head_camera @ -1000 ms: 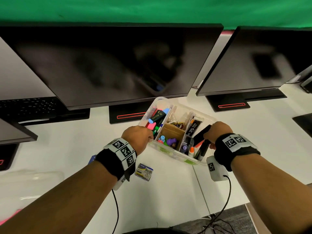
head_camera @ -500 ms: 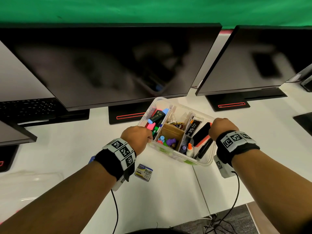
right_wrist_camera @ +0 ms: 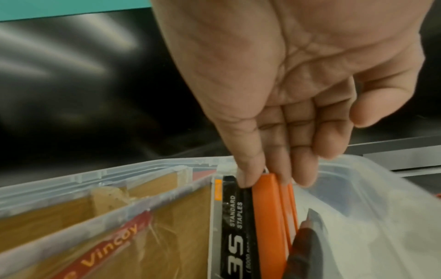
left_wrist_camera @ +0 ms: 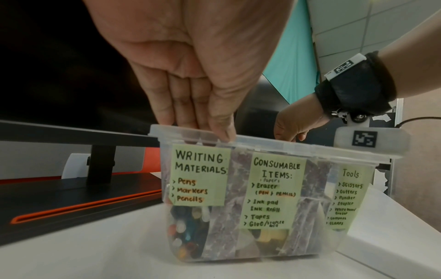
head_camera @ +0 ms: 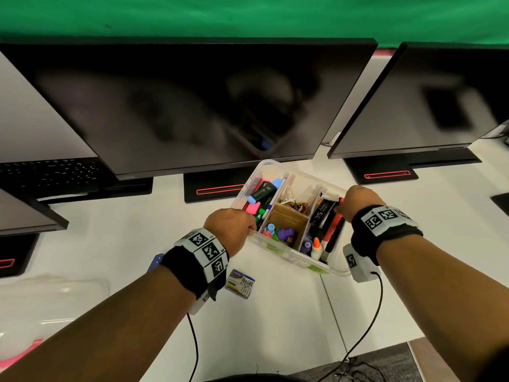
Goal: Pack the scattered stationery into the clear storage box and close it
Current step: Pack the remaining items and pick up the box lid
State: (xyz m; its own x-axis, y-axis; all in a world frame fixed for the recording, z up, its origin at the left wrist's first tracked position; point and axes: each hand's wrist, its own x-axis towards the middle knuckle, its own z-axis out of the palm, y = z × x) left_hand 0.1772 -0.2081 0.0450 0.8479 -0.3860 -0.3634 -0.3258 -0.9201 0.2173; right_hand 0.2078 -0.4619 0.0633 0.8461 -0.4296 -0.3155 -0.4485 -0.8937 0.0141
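Observation:
The clear storage box [head_camera: 289,256] stands open on the white desk, split into three compartments full of stationery. Green labels on its near wall [left_wrist_camera: 238,143] read writing materials, consumable items and tools. My left hand [head_camera: 249,224] pinches the near-left rim, fingers inside and thumb [left_wrist_camera: 222,132] outside. My right hand [head_camera: 344,205] reaches into the right compartment. Its straight fingertips [right_wrist_camera: 245,177] press on the far end of an orange and black tool [right_wrist_camera: 267,217], which lies beside a black staples box [right_wrist_camera: 232,226]. The thumb stays clear of it.
A small paper-clip box [head_camera: 240,283] lies on the desk near my left wrist, with a blue thing [head_camera: 155,261] half hidden behind that wrist. The clear lid [head_camera: 55,296] rests far left, a pink item [head_camera: 22,354] below it. Two monitors [head_camera: 192,106] overhang the box's far side.
My right hand set the dark tool it held down into the right compartment and slid to that compartment's far end. My left hand stayed on the rim.

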